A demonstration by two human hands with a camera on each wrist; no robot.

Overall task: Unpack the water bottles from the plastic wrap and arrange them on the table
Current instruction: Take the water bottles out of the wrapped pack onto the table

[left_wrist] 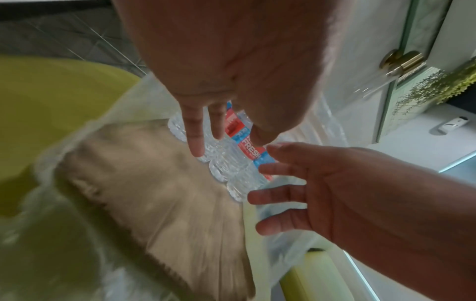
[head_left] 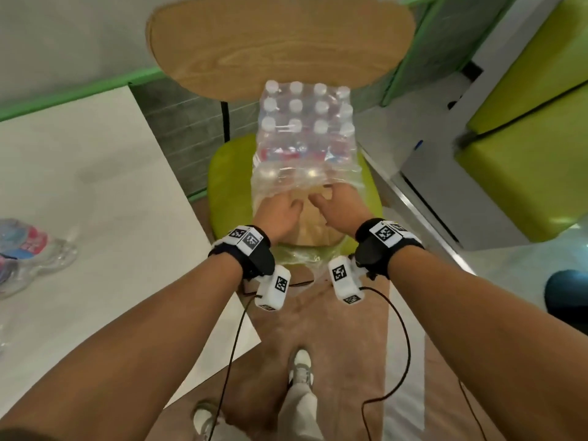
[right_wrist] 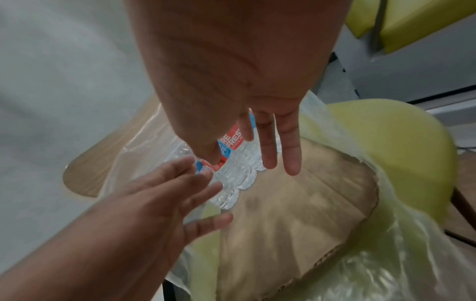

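Note:
A pack of water bottles (head_left: 305, 128) with white caps stands on a green chair, still sheathed in clear plastic wrap (head_left: 270, 183) that gapes open at the near end. Bare cardboard tray (head_left: 313, 224) shows in that opening. My left hand (head_left: 280, 208) and right hand (head_left: 337, 202) both reach into it side by side, fingers straight, holding nothing. In the left wrist view the left hand (left_wrist: 219, 130) hovers just short of the nearest bottles (left_wrist: 231, 171), with the right hand (left_wrist: 322, 187) spread beside them. The right wrist view shows the right hand (right_wrist: 268, 150) over the bottles (right_wrist: 239, 175).
A white table (head_left: 95, 186) lies to the left, with a few labelled bottles (head_left: 28, 246) lying at its left edge. The chair has a green seat (head_left: 229, 173) and a wooden backrest (head_left: 280, 43). Green cushions (head_left: 525, 138) stand at right. Wrist cables hang above my feet (head_left: 300, 367).

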